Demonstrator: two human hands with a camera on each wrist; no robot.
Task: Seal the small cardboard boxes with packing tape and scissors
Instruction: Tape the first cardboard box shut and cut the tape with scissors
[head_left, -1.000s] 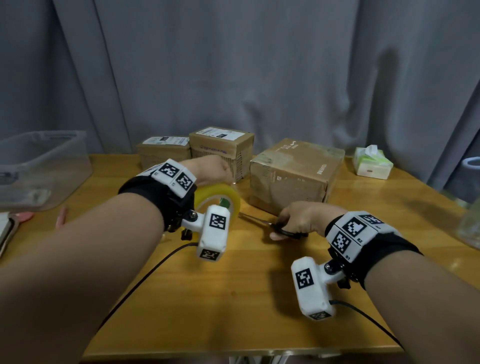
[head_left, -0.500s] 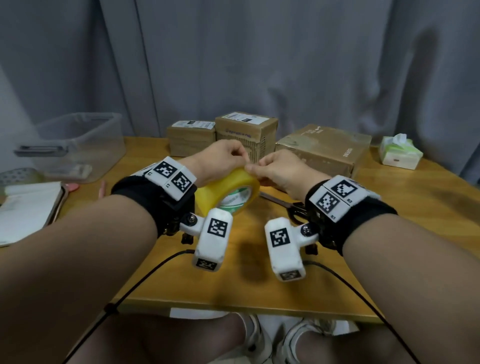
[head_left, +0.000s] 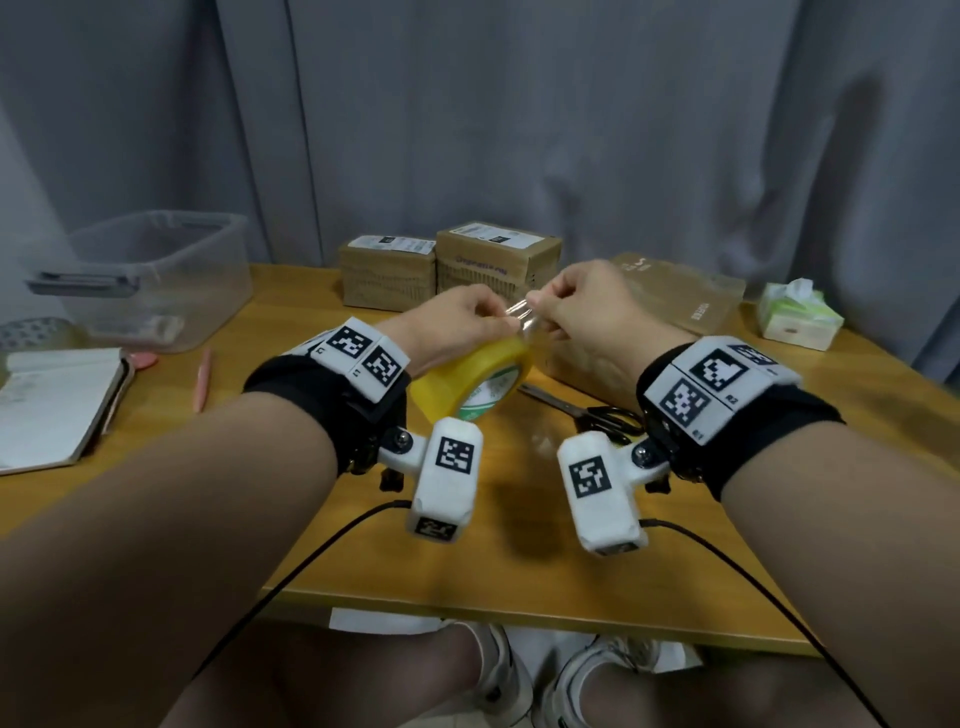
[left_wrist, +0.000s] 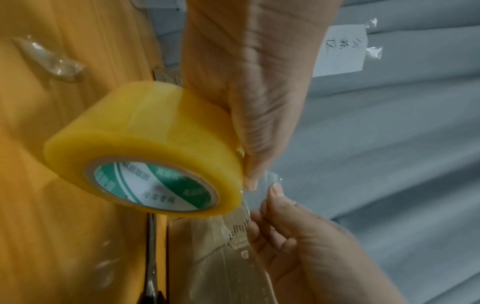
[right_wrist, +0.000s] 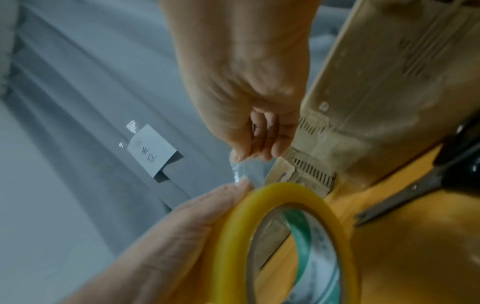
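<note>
My left hand (head_left: 488, 325) grips a yellow packing tape roll (head_left: 470, 382) and holds it tilted above the wooden table (head_left: 519, 561). My right hand (head_left: 540, 306) pinches the clear tape end (head_left: 519, 314), peeled a short way off the roll. The wrist views show the roll (left_wrist: 145, 148) (right_wrist: 280, 236) and the clear tape end (left_wrist: 267, 179) (right_wrist: 246, 170) between both hands' fingertips. Black-handled scissors (head_left: 587, 410) lie on the table below my right wrist. Two small cardboard boxes (head_left: 387, 270) (head_left: 496, 257) stand at the back, and a larger box (head_left: 675, 296) lies to their right.
A clear plastic bin (head_left: 156, 275) stands at the back left, with a notebook (head_left: 52, 400) and a pink pen (head_left: 201, 379) in front of it. A tissue pack (head_left: 797, 317) sits at the far right. A crumpled tape scrap (left_wrist: 49, 59) lies on the table. A grey curtain hangs behind.
My right hand left the scissors on the table and came up to the roll. It now pinches the tape end and has pulled it slightly away. My left hand lifted the roll.
</note>
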